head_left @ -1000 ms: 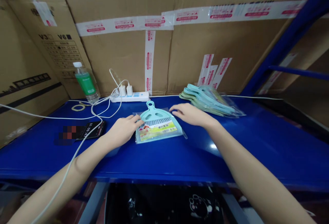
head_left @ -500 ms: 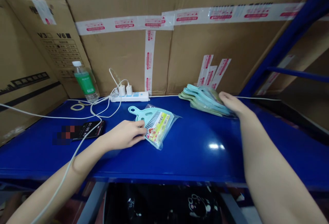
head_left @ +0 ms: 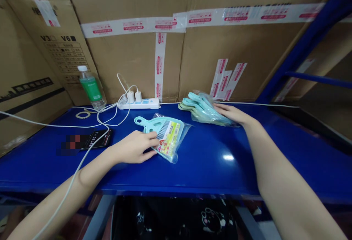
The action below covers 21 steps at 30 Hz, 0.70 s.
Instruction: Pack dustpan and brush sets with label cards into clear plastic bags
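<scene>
A small teal dustpan set in a clear bag (head_left: pixel 165 133) lies turned at an angle on the blue shelf top (head_left: pixel 209 159), handle pointing left. My left hand (head_left: pixel 134 147) pinches the bag's near left edge. My right hand (head_left: pixel 232 114) lies flat with fingers stretched on a stack of bagged teal and green dustpans (head_left: pixel 200 109) at the back, touching its right side.
A phone (head_left: pixel 96 140) lies left of my left hand under a white cable. A power strip (head_left: pixel 140 103) with chargers and a green-labelled bottle (head_left: pixel 91 87) stand at the back. Cardboard boxes (head_left: pixel 176 38) wall the back and left; a blue rack post (head_left: pixel 305 42) rises right.
My left hand turned the single bagged dustpan so its handle points left. My right hand left that bag, reached the stack at the back right and slid it leftward.
</scene>
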Motion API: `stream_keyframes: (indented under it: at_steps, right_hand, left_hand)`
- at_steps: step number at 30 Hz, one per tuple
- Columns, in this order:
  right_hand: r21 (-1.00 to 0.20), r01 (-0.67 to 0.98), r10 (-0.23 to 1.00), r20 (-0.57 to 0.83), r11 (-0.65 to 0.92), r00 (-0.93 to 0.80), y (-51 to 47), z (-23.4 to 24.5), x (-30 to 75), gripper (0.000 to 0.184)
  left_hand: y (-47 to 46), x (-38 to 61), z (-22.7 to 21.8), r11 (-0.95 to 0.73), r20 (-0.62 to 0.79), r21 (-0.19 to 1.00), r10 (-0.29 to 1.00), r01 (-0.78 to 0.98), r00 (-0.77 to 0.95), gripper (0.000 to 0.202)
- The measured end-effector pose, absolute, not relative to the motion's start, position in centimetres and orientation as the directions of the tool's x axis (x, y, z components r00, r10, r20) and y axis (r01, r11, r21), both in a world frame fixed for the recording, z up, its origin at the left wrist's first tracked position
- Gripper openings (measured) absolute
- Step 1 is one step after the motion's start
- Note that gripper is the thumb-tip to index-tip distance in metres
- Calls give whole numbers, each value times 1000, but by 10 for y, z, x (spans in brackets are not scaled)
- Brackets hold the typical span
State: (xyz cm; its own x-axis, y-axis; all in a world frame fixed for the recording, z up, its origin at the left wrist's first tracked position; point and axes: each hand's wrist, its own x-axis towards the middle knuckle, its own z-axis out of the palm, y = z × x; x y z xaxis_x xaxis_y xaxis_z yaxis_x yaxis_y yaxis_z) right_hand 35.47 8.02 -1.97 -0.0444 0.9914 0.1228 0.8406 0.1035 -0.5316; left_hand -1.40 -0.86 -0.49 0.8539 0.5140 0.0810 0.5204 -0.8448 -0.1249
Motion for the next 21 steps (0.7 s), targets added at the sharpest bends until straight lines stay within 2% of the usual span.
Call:
stream_keyframes:
  at_steps: [2, 6, 13, 15, 17, 21]
  right_hand:
    - [-559, 822, 994, 59, 107, -89, 81, -17, 349, 71]
    - [-527, 833, 983, 21, 165, -182, 78, -9, 334, 81]
    - [-363, 903, 971, 21, 228, -236, 69, -1, 314, 69]
    - [-292, 921, 966, 95, 258, -241, 68, -2, 310, 59]
    - [-209, 937, 945, 232, 280, -230, 66, -1, 305, 48]
    - [-122, 923, 794, 559, 365, -240, 54, 8, 285, 33]
  left_hand:
    - [-8, -14, -6, -841, 83, -147, 513, 520, 854, 12]
    - [-10, -11, -8, -828, 83, -195, 520, 526, 850, 12]
    - [-11, -10, -12, -820, 95, -253, 506, 513, 857, 14]
    - [-11, -11, -12, -824, 116, -266, 487, 500, 866, 14]
    - [-11, -11, -12, -828, 144, -289, 459, 481, 877, 16]
    - [-12, -9, -13, -842, 203, -309, 395, 441, 896, 20]
